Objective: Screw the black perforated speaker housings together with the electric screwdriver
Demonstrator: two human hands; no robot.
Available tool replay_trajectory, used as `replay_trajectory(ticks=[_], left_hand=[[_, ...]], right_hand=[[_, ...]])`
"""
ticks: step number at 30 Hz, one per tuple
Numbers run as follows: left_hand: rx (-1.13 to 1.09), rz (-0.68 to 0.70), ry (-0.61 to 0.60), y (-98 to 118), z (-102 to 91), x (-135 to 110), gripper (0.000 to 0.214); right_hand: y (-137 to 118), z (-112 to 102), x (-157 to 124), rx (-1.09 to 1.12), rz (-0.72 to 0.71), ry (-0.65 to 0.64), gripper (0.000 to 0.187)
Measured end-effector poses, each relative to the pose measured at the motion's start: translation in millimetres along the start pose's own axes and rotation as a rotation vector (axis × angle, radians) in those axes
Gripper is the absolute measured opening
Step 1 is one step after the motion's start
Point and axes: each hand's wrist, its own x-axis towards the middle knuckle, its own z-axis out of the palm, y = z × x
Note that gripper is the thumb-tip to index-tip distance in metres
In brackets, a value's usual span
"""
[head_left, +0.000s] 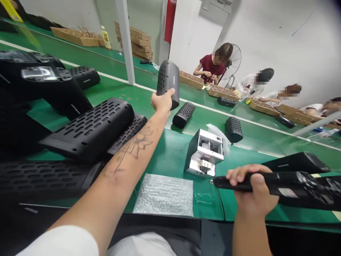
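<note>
Trays [191, 82] of parts [223, 91] beyond held casing [168, 79]

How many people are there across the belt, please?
4: one person by the fan, second to its right, third farther right, fourth at the right edge; others may be hidden.

The green bench [162, 153] carries a silvery sheet [165, 195], metal device [207, 151] and black housings [297, 162].

No wording can be read. The dark, rounded, perforated casing [168, 79] in the left fingers [172, 91] bears a faint pale mark [174, 78]; the long black tool [289, 181] in the right fingers [233, 175], an illegible whitish sticker [287, 192]. Beyond the left fingers, leftward, a small yellow bottle [106, 38] shows blurred dark characters.
</note>
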Motion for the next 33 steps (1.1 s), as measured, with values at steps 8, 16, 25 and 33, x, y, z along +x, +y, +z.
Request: replay_trajectory(ticks=[8, 16, 25, 33], left_hand=[[-0.26, 0.057, -0.27, 37.7, -194.0, -163.7, 0.106], [0.405, 0.284, -0.685, -11.0, -347.9, -224.7, 0.093], [0.51, 0.47, -0.975, -36.7, -346.9, -229.9, 0.097], [0.468, 0.453, -1.017, -47.5, -350.0, -246.0, 0.1]], right_hand=[[12.4, 1.0, 3.1, -0.083, -0.163, 0.145, 0.035], [15.5, -3.9, 4.2, -0.066, -0.235, 0.179, 0.045], [46.0, 19.4, 30.0, -0.032, -0.125, -0.057, 0.052], [56.3, 17.3, 25.4, -0.032, -0.07, -0.144, 0.049]])
